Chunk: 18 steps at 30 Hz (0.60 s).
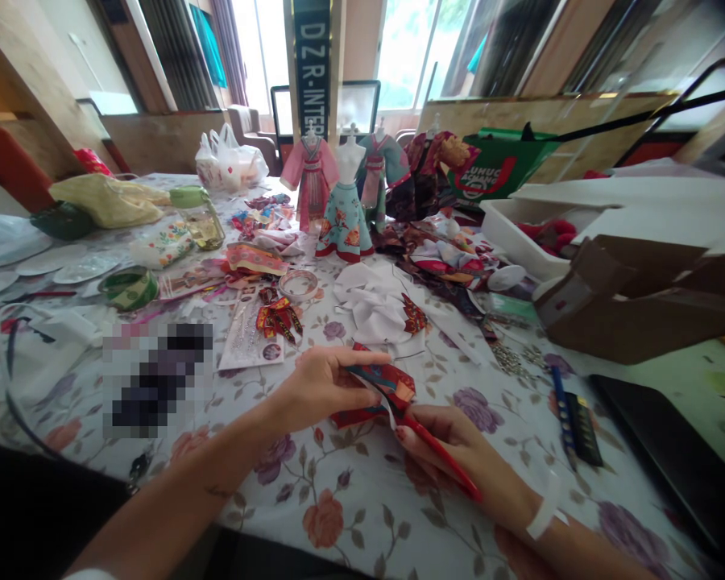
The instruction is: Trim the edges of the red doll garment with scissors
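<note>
My left hand (320, 385) pinches a piece of red patterned fabric (402, 385) with blue and gold parts, above the flowered tablecloth. The fabric is folded, and part of it hangs below my fingers. My right hand (447, 447) is closed on red-handled scissors (444, 455); their front end reaches to the fabric, but the blades are mostly hidden. A pale strip shows between the two hands. Just beyond them lie white cloth (371, 302) and a small red-and-gold patterned scrap (414, 316).
Small dress forms stand at the back, one in a light blue skirt (343, 217). Fabric scraps (453, 254) are heaped before them. On the right are a cardboard box (628, 298), a black flat object (658, 451) and a blue pen (561, 411). Leftward are green tape (128, 288) and a bottle (199, 217).
</note>
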Tool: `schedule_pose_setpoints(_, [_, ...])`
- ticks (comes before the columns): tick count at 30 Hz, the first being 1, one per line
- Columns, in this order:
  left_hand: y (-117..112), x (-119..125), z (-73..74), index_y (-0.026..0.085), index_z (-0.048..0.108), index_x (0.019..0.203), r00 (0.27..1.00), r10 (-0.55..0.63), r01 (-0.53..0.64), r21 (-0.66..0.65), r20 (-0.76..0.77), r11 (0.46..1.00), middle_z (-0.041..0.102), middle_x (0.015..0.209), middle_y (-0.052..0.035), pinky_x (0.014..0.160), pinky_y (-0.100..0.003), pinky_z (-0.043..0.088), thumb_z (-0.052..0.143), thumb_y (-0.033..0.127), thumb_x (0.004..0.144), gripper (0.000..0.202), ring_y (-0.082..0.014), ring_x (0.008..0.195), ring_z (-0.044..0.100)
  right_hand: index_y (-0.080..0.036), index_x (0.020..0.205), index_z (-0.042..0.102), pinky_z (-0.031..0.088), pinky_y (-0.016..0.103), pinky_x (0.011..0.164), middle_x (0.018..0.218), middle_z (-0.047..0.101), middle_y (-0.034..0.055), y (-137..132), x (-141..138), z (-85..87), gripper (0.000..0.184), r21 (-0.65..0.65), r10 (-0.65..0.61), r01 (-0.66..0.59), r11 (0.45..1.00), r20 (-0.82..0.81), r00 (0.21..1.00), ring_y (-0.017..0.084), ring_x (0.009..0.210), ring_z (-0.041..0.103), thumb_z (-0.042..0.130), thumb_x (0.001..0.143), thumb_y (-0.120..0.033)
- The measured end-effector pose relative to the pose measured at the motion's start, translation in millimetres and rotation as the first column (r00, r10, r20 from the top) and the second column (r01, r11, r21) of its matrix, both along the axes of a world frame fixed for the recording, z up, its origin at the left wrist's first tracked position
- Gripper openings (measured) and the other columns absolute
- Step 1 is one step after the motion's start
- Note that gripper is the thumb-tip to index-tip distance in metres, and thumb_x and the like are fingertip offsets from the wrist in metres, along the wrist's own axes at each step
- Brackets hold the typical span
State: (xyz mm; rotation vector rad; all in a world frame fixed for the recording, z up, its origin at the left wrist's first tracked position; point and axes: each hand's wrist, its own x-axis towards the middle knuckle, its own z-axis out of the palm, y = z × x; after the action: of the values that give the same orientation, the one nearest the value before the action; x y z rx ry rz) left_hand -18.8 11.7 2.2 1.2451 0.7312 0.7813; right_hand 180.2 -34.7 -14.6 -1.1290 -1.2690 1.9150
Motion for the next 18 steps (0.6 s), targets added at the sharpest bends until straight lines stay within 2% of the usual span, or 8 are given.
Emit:
schedule_pose_setpoints(7, [0.3, 0.8, -1.4, 0.016, 0.062, 0.119, 1.000, 0.003, -0.003, -0.007, 0.001, 1.000, 0.070, 0.107, -0.0097, 0.088, -0.030, 0.052, 0.075, 0.016, 0.068, 0.053, -0.0220, 0.097, 0.066, -0.018, 0.057, 0.042, 0.031, 0.020, 0.041, 0.039, 0.035, -0.0088, -0.8, 0.2, -0.4, 0.043, -0.032, 0.000, -0.001, 0.999, -0.034, 0.999, 0.006, 0.038, 0.034, 0.073, 0.069, -0.045])
schedule_pose_setpoints(18, [-0.1, 0.5, 0.5, 0.017, 0.062, 0.119, 1.000, 0.003, -0.003, -0.003, 0.004, 1.000, 0.070, 0.108, -0.0094, 0.085, -0.028, 0.053, 0.075, 0.014, 0.067, 0.053, -0.0210, 0.095, 0.067, -0.017, 0.056, 0.044, 0.034, 0.021, 0.041, 0.039, 0.037, -0.0081, 1.4, -0.2, -3.0, 0.042, 0.002, -0.003, 0.003, 1.000, -0.015, 1.000, 0.007, 0.037, 0.037, 0.072, 0.070, -0.046])
